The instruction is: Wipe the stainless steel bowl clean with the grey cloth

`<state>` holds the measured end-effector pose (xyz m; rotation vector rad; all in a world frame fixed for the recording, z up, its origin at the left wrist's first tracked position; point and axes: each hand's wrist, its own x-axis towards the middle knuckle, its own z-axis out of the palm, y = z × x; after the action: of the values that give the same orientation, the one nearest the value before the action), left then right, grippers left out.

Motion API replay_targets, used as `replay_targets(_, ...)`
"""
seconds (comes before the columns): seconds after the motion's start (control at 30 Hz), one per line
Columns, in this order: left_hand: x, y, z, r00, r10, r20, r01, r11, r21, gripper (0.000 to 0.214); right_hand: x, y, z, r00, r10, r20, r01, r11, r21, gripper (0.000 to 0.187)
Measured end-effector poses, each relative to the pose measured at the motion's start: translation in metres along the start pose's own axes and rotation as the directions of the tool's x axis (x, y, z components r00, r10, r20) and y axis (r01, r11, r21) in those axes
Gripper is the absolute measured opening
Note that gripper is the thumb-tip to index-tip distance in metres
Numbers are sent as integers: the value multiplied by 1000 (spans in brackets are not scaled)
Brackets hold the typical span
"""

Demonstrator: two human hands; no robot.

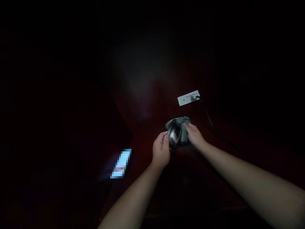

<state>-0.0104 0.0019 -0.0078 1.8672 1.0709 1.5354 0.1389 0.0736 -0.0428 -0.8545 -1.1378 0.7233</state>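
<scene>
My left hand (162, 149) grips the rim of a shiny metal bowl (173, 132), which is tipped on its side with its hollow facing right. A grey-green cloth (184, 129) is bunched in my right hand (194, 135), its fingers closed around it. The cloth touches the right edge of the bowl and partly covers it. Behind the bowl, a round plate-like thing with a ringed rim (168, 122) shows in part; the bowl and cloth hide the rest of it.
A white power socket strip (188, 98) with a plug sits beyond my hands, and a dark cable (208, 116) runs from it to the right. A lit, blurred-out screen (121, 163) lies at the left edge of the dark red surface (143, 143). Most surroundings are too dark to make out.
</scene>
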Motion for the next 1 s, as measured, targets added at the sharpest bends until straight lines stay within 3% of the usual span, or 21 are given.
replay_targets(0.07, -1, -13, -4, 992, -87, -87, 67, 975, -214, 26, -6, 1, 3, 1000, 6, 9, -5, 999, -53, 42)
replay_targets(0.13, 1, -27, -6, 960, -223, -168, 126, 884, -451, 24, -11, 3, 6, 1000, -6, 26, 9, 992, -124, 37)
replay_targets(0.2, 4, -39, -8, 899, -389, -203, 180, 749, -638, 22, -14, 4, 7, 996, -62, 68, 76, 973, -220, 33)
replay_targets(0.3, 8, -52, -13, 796, -586, -152, 259, 557, -789, 21, -15, 7, 7, 975, -127, 183, 178, 939, -294, 32)
replay_targets(0.43, 9, -66, -22, 698, -714, -61, 318, 385, -867, 22, -16, 12, 6, 953, -128, 273, 209, 933, -292, 32)
replay_targets(0.6, 9, -82, -26, 669, -743, 21, 297, 240, -924, 26, -21, 21, 7, 947, -104, 303, 201, 930, -308, 36)
replay_targets(0.7, 10, -89, -25, 625, -781, 24, 248, 169, -954, 29, -25, 27, 8, 948, -63, 313, 180, 915, -362, 38)
replay_targets(0.8, 12, -92, -24, 546, -838, 11, 243, 146, -959, 28, -30, 29, 10, 936, -64, 345, 216, 880, -423, 40)
replay_targets(0.9, 15, -94, -24, 462, -886, -26, 211, 139, -968, 25, -34, 27, 12, 896, -88, 436, 304, 837, -455, 42)
replay_targets(0.93, 16, -94, -25, 451, -892, -37, 191, 137, -972, 25, -34, 27, 13, 877, -99, 470, 340, 819, -462, 44)
replay_targets(1.0, 18, -94, -26, 475, -879, -36, 166, 130, -977, 27, -35, 26, 15, 833, -123, 540, 420, 775, -472, 50)
